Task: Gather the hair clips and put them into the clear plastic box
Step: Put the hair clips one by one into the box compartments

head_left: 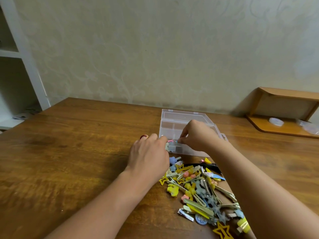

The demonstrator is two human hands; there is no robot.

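A clear plastic box [174,125] with inner dividers lies open on the wooden table, its lid [183,114] flat behind it. My left hand [150,152] and my right hand [195,135] meet at the box's near left corner. Together they pinch a small pink and blue hair clip [171,140] over the front compartment. A few pale clips lie inside that compartment [170,146]. A heap of several colourful hair clips [202,190] spreads on the table in front of the box, between my forearms.
A wooden shelf unit [283,114] lies on its side at the table's back right, with a clear round item [276,121] on it. A white shelving unit [20,66] stands at the left. A patterned wall runs behind the table [69,152].
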